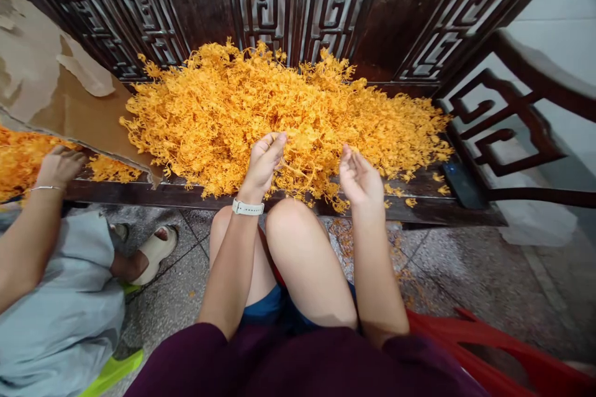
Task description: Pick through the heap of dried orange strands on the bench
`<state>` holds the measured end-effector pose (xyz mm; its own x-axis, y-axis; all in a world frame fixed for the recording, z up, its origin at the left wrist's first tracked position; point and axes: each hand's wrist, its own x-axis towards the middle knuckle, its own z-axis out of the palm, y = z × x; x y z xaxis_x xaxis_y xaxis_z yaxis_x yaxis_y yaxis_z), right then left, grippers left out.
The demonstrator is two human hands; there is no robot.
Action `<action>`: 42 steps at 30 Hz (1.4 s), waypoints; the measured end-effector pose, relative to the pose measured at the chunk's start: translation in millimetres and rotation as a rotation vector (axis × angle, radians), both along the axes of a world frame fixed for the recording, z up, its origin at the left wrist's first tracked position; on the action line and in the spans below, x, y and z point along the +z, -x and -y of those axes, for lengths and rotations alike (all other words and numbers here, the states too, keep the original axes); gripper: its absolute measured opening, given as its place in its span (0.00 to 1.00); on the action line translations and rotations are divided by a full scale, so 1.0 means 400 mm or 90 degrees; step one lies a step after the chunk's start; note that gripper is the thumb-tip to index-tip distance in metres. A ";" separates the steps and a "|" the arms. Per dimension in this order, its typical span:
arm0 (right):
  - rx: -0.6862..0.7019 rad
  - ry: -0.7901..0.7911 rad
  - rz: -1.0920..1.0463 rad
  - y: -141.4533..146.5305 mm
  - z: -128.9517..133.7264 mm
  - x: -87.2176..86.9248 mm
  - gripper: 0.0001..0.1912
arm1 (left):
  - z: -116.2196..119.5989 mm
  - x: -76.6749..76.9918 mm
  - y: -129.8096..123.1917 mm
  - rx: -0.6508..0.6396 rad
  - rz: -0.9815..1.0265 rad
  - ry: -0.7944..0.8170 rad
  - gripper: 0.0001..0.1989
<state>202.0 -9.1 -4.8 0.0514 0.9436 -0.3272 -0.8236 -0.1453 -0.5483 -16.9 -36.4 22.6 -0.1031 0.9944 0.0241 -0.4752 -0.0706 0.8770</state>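
A large heap of orange plastic-looking flower sprigs [223, 115] lies along a dark wooden bench [186, 193] in front of me. My left hand [263, 166], with a pale watch strap [248, 207] on its wrist, is closed at the heap's front edge. Thumb and forefinger pinch an orange sprig [293, 170], whose stems stretch out to the right. A little way right, my right hand [362, 180] is raised with its fingers curled and the thumb meeting the forefinger. Whatever sits between those fingertips is too small to make out against the orange.
Torn cardboard [88, 96] divides off more orange pieces [114, 169] at left, where another person's hand [60, 164] rests. A dark phone-like slab [463, 185] lies by the carved armrest [507, 118]. A red stool [503, 347] stands lower right; orange bits [342, 239] litter the floor.
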 end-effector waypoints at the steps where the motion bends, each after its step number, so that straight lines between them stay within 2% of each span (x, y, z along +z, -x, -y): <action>1: -0.013 0.047 -0.014 -0.001 -0.006 -0.014 0.08 | 0.002 0.000 -0.003 -0.005 -0.020 0.004 0.18; 2: -0.015 0.071 -0.022 -0.001 -0.007 -0.026 0.08 | 0.004 0.001 -0.007 -0.011 -0.038 0.008 0.18; 4: 0.011 0.058 -0.014 0.000 -0.002 -0.042 0.06 | 0.007 0.001 -0.015 -0.026 -0.069 0.020 0.18; 6: 0.027 0.005 0.051 0.002 0.008 -0.046 0.10 | 0.008 0.000 -0.022 -0.035 -0.098 0.025 0.18; 9: -0.003 -0.091 0.194 0.002 0.016 -0.038 0.18 | 0.008 -0.001 -0.029 -0.031 -0.120 0.029 0.18; 11: -0.027 -0.133 0.246 0.000 0.015 -0.035 0.20 | 0.008 0.000 -0.031 -0.030 -0.110 0.038 0.18; 14: -0.043 -0.147 0.271 -0.005 0.012 -0.043 0.18 | 0.008 0.001 -0.029 -0.030 -0.102 0.043 0.18; 18: -0.032 -0.153 0.301 -0.008 0.008 -0.064 0.28 | 0.006 -0.002 -0.023 -0.029 -0.071 0.043 0.17; 20: -0.070 -0.160 0.359 -0.004 0.011 -0.068 0.28 | 0.004 -0.006 -0.024 -0.028 -0.062 0.047 0.17; 24: -0.195 -0.230 0.594 0.018 0.034 -0.053 0.27 | 0.003 -0.012 -0.038 -0.049 -0.067 0.069 0.18; 26: -0.194 -0.278 0.670 0.036 0.050 -0.039 0.22 | 0.004 -0.015 -0.050 -0.076 -0.068 0.079 0.17; 28: -0.129 -0.314 0.667 0.055 0.062 -0.026 0.12 | 0.005 -0.018 -0.061 -0.105 -0.071 0.074 0.15; 30: -0.054 -0.328 0.609 0.072 0.069 -0.016 0.11 | 0.007 -0.020 -0.067 -0.129 -0.080 0.058 0.14; 32: -0.015 -0.326 0.553 0.087 0.073 -0.008 0.10 | 0.009 -0.021 -0.068 -0.145 -0.100 0.042 0.14; 38: -0.018 -0.324 0.489 0.104 0.078 0.006 0.11 | 0.010 -0.023 -0.064 -0.150 -0.151 0.023 0.15; 42: -0.060 -0.292 0.460 0.099 0.075 0.003 0.12 | 0.014 -0.017 -0.071 -0.205 -0.211 0.000 0.20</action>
